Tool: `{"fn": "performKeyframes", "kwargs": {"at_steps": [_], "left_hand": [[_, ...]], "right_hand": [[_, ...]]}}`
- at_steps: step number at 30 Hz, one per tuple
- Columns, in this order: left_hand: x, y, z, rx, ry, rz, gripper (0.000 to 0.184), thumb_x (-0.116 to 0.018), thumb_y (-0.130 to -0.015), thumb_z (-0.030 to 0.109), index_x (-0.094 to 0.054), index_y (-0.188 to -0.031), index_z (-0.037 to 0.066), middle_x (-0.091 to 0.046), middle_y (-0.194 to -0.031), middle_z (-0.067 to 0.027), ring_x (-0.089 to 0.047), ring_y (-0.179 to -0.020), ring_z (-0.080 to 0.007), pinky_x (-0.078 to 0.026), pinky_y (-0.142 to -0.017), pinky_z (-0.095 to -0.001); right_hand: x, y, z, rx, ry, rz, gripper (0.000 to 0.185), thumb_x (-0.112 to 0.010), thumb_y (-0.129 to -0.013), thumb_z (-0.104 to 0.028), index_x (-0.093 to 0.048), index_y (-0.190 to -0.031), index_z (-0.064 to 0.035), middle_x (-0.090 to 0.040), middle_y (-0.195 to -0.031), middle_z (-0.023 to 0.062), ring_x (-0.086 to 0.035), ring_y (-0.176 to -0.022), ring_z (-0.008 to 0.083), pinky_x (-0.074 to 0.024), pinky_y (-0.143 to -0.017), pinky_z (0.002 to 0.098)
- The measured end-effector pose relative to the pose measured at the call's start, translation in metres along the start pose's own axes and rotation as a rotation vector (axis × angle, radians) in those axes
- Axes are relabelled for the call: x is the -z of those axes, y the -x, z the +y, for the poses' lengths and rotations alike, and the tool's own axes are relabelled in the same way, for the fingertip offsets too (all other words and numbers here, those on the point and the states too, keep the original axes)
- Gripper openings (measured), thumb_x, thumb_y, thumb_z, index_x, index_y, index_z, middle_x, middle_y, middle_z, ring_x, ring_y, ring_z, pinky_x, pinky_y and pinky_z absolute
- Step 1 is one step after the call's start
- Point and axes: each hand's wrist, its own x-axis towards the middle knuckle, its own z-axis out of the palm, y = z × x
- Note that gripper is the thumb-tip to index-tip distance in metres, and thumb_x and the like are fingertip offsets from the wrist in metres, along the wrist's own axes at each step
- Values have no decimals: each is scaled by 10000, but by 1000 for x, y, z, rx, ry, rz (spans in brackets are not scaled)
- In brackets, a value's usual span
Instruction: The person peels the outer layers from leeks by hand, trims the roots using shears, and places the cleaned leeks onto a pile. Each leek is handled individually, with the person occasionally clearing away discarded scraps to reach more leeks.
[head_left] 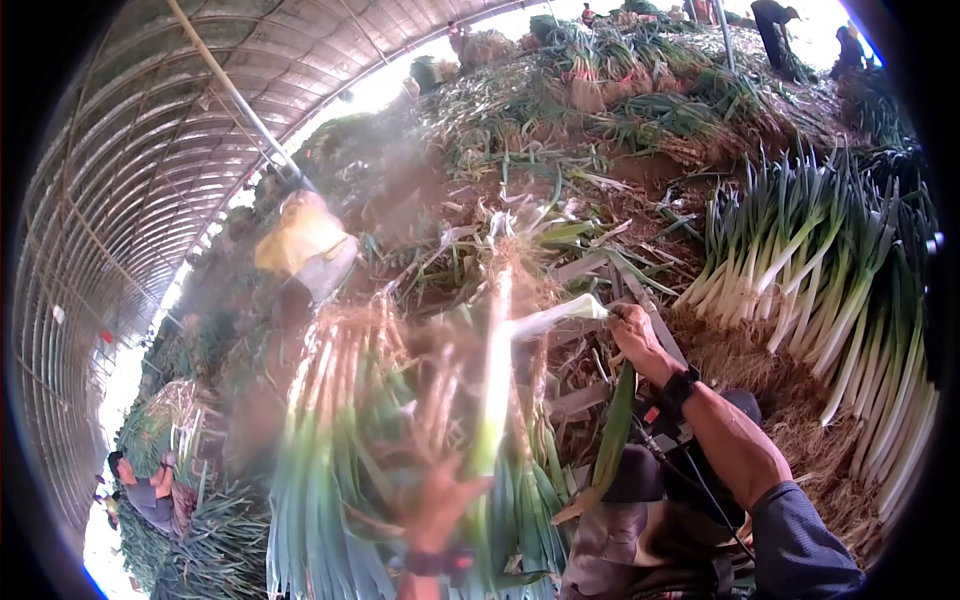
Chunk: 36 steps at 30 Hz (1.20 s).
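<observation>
Leek (495, 385), one, adjoins left hand (438, 508); right hand (638, 340) pinches one leaf (560, 317).

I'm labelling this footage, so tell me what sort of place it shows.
Probably a farm greenhouse where harvested crops are handled: a pale, ribbed, arched roof, piled long white-and-green leek-like stalks, and brown soil littered with green leaf scraps.
</observation>
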Motion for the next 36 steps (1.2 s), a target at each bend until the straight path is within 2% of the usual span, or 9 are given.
{"fn": "performKeyframes", "kwargs": {"at_steps": [9, 15, 25, 26, 29, 30, 31, 35, 36], "left_hand": [[-27, -26, -49, 27, 438, -18, 487, -739, -882, 216, -620, -1295, -14, -686, -1121, -39, -627, -976, -121, -498, -869, -258], [-42, -47, -51, 31, 543, -24, 484, -722, -893, 220, -624, -1302, -20, -678, -1189, -69, -634, -1012, -149, -493, -915, -281], [-62, -42, -11, -80, 447, -68, 455, -579, -963, 201, -552, -1360, -20, -657, -1181, -59, -606, -1047, -165, -486, -881, -305], [-61, -39, -7, -152, 203, -94, 434, -580, -952, 211, -560, -1347, 34, -705, -1079, -146, -671, -955, -278, -518, -828, -395], [-76, -25, 16, -241, -295, 45, 445, -645, -963, 262, -574, -1333, 26, -740, -996, -174, -717, -856, -207, -557, -750, -354], [-85, -22, 19, -228, -398, 82, 391, -634, -961, 286, -584, -1276, 61, -720, -891, -236, -726, -783, -373, -560, -702, -452], [-90, -19, 16, -235, -538, 88, 380, -631, -941, 283, -561, -1261, 91, -700, -831, -236, -663, -763, -498, -543, -681, -520], [-107, 4, 36, -246, -590, 25, 521, -652, -898, 310, -484, -1331, 74, -660, -1052, -265, -636, -901, -508, -521, -781, -560], [-108, 7, 36, -276, -584, 14, 552, -661, -894, 307, -475, -1343, 46, -650, -1081, -263, -640, -909, -496, -524, -789, -558]], "right_hand": [[-2, 31, -17, 597, 463, -125, 495, -715, -892, -281, -519, -1296, -71, -652, -1035, 160, -642, -895, 285, -526, -785, 432], [-31, 69, -33, 391, -344, -779, 231, -631, -970, -174, -597, -1128, -9, -683, -910, 64, -662, -850, 137, -561, -715, 287], [-26, 99, -54, 285, -118, -994, 304, -613, -997, -221, -631, -1240, -38, -691, -1162, 135, -702, -946, 206, -592, -763, 327], [-30, 95, -39, 238, -248, -1025, 300, -609, -999, -202, -625, -1252, -41, -683, -1180, 135, -700, -948, 208, -594, -771, 328], [-26, 96, -36, 439, -164, -854, 287, -569, -1010, -171, -626, -1252, -29, -684, -1151, 141, -693, -907, 237, -590, -839, 325], [-27, 101, -44, 578, -121, -777, 275, -555, -1012, -155, -635, -1237, -21, -686, -1130, 135, -692, -891, 244, -585, -851, 323], [-24, 101, -51, 347, -129, -839, 275, -591, -1000, -196, -658, -1181, -1, -674, -1101, 138, -665, -945, 232, -544, -872, 327], [-26, 103, -42, -25, -133, -841, 248, -592, -980, -174, -693, -1130, -3, -648, -1099, 163, -640, -1037, 270, -497, -927, 361], [-32, 96, -6, 659, 96, -777, 264, -559, -946, -108, -701, -1156, -34, -634, -1120, 173, -628, -1065, 305, -487, -948, 382]]}}
